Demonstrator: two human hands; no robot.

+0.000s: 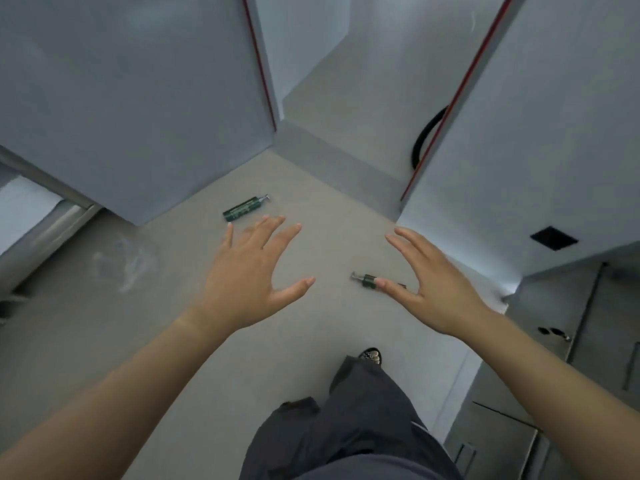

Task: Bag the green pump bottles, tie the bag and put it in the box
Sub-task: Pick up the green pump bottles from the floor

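My left hand [247, 271] and right hand [431, 282] hover spread, grasping nothing; the right thumb hides part of the nearer green pump bottle [367, 281] on the floor [173, 341]; another bottle [244, 209] lies farther off; a clear bag [124, 265] is barely discernible.

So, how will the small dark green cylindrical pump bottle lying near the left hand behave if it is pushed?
The small dark green cylindrical pump bottle lies on its side on the smooth grey floor, so it would probably roll. Its silver pump head may make it curve. It looks rigid.

Left hand [247, 271]: spread, empty, above floor [173, 341]
Right hand [433, 282]: spread, empty
Far bottle [244, 209]: lying near wall base
Near bottle [369, 281]: partly hidden behind right thumb
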